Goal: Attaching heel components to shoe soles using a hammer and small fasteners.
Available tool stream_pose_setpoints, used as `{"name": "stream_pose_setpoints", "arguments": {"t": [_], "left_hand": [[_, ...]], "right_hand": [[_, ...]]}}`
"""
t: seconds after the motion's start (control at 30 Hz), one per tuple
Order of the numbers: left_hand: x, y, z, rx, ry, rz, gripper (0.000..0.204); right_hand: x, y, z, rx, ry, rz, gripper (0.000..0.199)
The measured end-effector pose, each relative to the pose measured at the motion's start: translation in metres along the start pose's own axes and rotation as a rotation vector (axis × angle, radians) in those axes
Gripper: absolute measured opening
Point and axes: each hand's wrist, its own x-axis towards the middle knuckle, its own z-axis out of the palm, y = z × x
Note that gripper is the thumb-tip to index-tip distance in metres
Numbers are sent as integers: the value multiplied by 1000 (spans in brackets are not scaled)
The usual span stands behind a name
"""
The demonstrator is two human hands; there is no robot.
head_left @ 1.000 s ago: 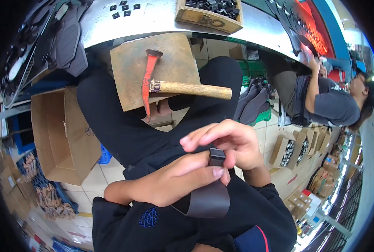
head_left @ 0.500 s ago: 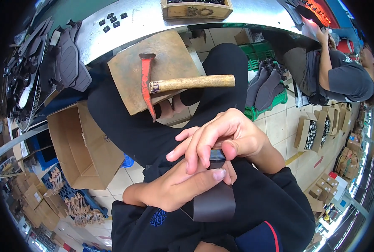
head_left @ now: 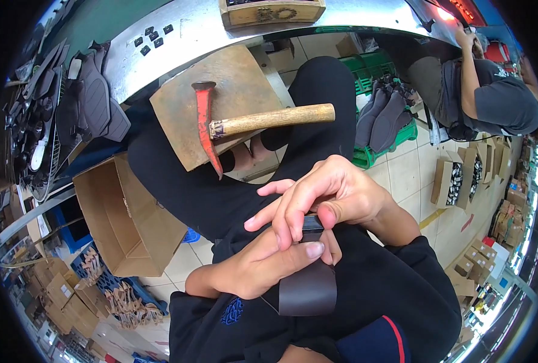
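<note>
In front of my chest, a dark brown leather-like piece (head_left: 308,291) with a broad, curved flap hangs below my fingers. My left hand (head_left: 266,260) wraps around its upper part, thumb laid across it. At its top end sits a small glossy black block (head_left: 312,224). My right hand (head_left: 341,196) arches over from the right, thumb and index finger pinching at this block, its other fingers reaching over the left hand. Where the block and the brown piece meet is partly hidden. Beyond my hands, a red-headed hammer (head_left: 263,121) with a wooden handle lies on a worn brown board (head_left: 233,72).
A steel bench (head_left: 190,42) across the front carries several small black pieces (head_left: 150,42) and a wooden box (head_left: 272,13). Dark soles (head_left: 93,91) are piled at left, above an open carton (head_left: 115,221). At right are a green crate (head_left: 366,154) and a co-worker (head_left: 492,100).
Both hands keep nearly the same grip, with only slight finger movement. The whole view has shifted a little. The co-worker's hand and the dark item by the red glow have moved.
</note>
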Motion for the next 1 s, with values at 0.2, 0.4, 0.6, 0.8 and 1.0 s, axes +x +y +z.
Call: {"name": "stream_pose_setpoints", "arguments": {"t": [0.2, 0.4, 0.6, 0.8, 1.0], "left_hand": [[-2, -10, -14, -110, -98, 68, 28], [21, 9, -12, 547, 602, 657, 22], [73, 50, -30, 1232, 665, 829, 68], [89, 33, -20, 1062, 513, 673, 61], [83, 22, -24, 1183, 591, 530, 55]], "right_hand": [[-2, 0, 7, 21, 96, -23, 48], [-21, 13, -3, 17, 219, -48, 67], [-62, -3, -14, -283, 540, -301, 34], [-147, -11, -188, -770, 1356, -606, 40], [-183, 47, -322, -1885, 1958, 328, 51]]}}
